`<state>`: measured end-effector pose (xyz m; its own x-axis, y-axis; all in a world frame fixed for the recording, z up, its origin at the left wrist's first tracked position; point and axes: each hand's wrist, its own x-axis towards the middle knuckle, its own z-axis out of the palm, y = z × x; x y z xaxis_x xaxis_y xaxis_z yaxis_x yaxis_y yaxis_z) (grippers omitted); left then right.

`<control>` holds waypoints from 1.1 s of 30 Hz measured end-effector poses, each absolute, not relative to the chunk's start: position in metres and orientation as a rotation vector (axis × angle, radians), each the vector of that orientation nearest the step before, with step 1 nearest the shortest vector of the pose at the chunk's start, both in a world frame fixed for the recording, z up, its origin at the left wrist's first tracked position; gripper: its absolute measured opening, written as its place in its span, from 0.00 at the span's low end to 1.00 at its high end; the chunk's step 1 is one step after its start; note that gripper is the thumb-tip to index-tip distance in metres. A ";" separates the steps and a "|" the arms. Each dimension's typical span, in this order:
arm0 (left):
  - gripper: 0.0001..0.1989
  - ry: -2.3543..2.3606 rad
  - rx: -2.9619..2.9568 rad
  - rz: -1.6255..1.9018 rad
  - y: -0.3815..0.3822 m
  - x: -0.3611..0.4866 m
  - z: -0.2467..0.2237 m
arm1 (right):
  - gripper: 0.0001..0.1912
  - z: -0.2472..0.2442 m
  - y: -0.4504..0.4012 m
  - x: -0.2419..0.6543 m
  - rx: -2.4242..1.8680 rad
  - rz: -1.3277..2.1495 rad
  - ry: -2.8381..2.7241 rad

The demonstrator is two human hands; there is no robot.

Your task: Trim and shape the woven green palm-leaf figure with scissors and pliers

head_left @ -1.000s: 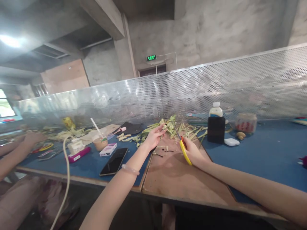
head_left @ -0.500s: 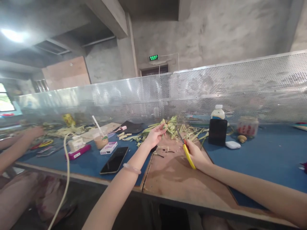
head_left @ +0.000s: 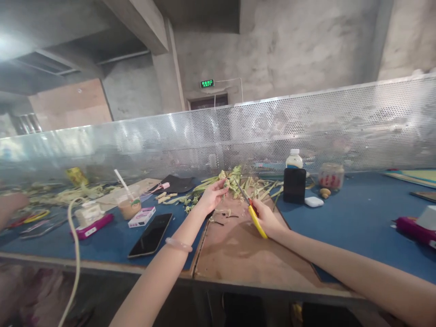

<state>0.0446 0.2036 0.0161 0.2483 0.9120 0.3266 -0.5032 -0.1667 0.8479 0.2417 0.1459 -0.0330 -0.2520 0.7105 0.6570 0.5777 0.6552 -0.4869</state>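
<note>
The left hand (head_left: 211,196) was closed around a small bunch of green leaves (head_left: 229,178). Its fingers pinched the bunch at the near end and held it just above the brown board (head_left: 245,254). The right hand (head_left: 267,217) was wrapped around the yellow handles of a pair of scissors (head_left: 250,208). The blades pointed up and away, toward the bunch of leaves, and their tips were right beside it. I could not tell whether the blades were touching the leaves.

More long green strips (head_left: 262,187) lay in a heap on the blue table (head_left: 357,218), just behind the hands. Small cut bits (head_left: 223,213) lay on the board near the left hand.

A black phone (head_left: 151,235) lay flat on the table to the left of the left arm. Beside it were a small pink and white box (head_left: 142,216) and a cup with a straw (head_left: 127,205). To the right of the leaves stood another dark phone (head_left: 294,185), with a white bottle (head_left: 294,159) right behind it. A small white case (head_left: 314,201) and a jar (head_left: 330,175) were near them. A shiny wall with little holes (head_left: 306,131) ran along the back of the table. Another person's hand (head_left: 10,202) showed at the far left edge.
</note>
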 end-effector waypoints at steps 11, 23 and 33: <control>0.23 0.508 1.223 1.354 0.210 0.034 0.010 | 0.11 -0.034 0.150 0.241 -0.988 0.176 -1.954; 0.22 0.530 1.199 1.360 0.210 0.031 0.008 | 0.09 -0.031 0.149 0.240 -0.983 0.233 -1.986; 0.22 0.524 1.222 1.346 0.209 0.032 0.008 | 0.09 -0.029 0.146 0.239 -0.987 0.210 -1.983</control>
<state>0.0322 0.2089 0.0080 0.2331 0.9103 0.3420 -0.4402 -0.2148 0.8718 0.2385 0.1459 -0.0293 -0.2918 0.7106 0.6402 0.5608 0.6693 -0.4873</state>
